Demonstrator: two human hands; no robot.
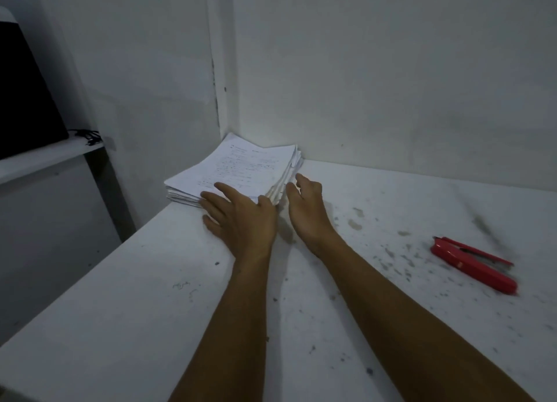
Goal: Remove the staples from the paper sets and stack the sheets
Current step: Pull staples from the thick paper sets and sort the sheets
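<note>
one pile of paper (238,171) sits in the far corner of the white table (150,311). two hands touch it: the left hand (241,220) lies flat and spread on its near edge, and the right hand (306,202) is open against its right side. one red stapler (473,264) lies well to the right of the pile.

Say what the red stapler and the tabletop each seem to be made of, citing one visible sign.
Red stapler: seemingly glossy plastic or painted metal; its body shows a smooth sheen, and a thin, probably metal strip lies inside. Tabletop: likely matte white laminate or painted board; flat, dull, marked with dark scuffs.
</note>
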